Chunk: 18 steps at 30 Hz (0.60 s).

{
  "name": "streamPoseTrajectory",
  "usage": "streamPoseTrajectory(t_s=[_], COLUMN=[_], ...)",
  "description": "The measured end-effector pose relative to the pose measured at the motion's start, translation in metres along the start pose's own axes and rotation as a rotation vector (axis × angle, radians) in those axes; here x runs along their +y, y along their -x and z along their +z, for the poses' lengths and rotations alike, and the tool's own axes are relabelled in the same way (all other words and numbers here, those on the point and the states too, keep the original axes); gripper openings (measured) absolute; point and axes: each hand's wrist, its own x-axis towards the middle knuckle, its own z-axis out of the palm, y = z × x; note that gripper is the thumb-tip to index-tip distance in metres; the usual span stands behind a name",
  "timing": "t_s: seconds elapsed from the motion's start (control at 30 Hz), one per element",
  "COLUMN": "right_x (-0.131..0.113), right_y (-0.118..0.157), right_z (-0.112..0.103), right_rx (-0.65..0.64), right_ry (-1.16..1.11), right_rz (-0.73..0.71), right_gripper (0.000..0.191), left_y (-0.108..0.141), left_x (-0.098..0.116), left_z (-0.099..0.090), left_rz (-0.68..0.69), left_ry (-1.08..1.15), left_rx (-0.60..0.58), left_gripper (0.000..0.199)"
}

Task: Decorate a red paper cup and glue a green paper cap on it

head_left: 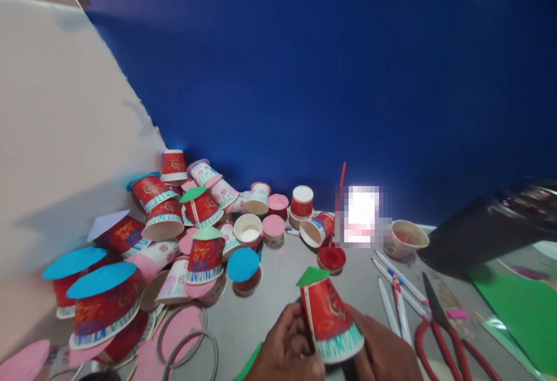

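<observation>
A red paper cup (329, 317), turned rim down and tilted, has a green paper cone on its narrow end and teal strokes along its rim. My left hand (285, 346) grips it from the left, fingers against its side. From the right, my right hand (380, 340) is closed round the lower side of the same cup; some of its fingers are hidden behind the cup. Just beyond the cup stands a small pot of red paint (331, 258) with a red stick in it. A green paper piece (250, 363) lies beside my left hand.
Many decorated cups (204, 256) with paper tops are heaped at the left. Red-handled scissors (439, 329) and several pens (389, 305) lie right. Green sheets (522, 305) and a dark cylindrical object (474, 230) are farther right. Grey rings (191, 340) lie front left. A blue wall (304, 79) rises behind.
</observation>
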Motion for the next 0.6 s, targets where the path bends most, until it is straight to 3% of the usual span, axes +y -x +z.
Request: streamPoseTrajectory(t_s=[0.07,0.1,0.2,0.23,0.3,0.4,0.6], right_x=[0.0,-0.002,-0.01,-0.013,-0.017,-0.021,-0.026], right_y=[-0.005,-0.007,-0.011,-0.011,-0.011,-0.011,-0.014], right_z=[-0.008,-0.011,-0.014,-0.014,-0.014,-0.014,-0.017], right_rx=[0.044,0.069,0.09,0.091,0.094,0.097,0.028], right_ry=[0.042,0.063,0.101,0.1,0.078,0.001,-0.12], right_rz=[-0.04,-0.027,-0.039,-0.047,-0.059,-0.047,0.041], right_gripper=[0.031,0.031,0.03,0.029,0.028,0.028,0.023], left_y=[0.006,0.008,0.011,0.011,0.012,0.014,0.012], left_x=[0.008,0.012,0.021,0.023,0.025,0.028,0.038], left_z=[0.007,0.01,0.016,0.016,0.015,0.012,0.012], left_rz=[0.012,0.042,0.089,0.113,0.163,0.201,0.125], left_ry=[-0.216,-0.34,-0.763,-0.889,-1.064,-1.098,-0.832], left_rx=[0.037,0.085,0.223,0.242,0.249,0.252,0.246], left_gripper=[0.089,0.078,0.018,0.007,0.015,0.015,0.027])
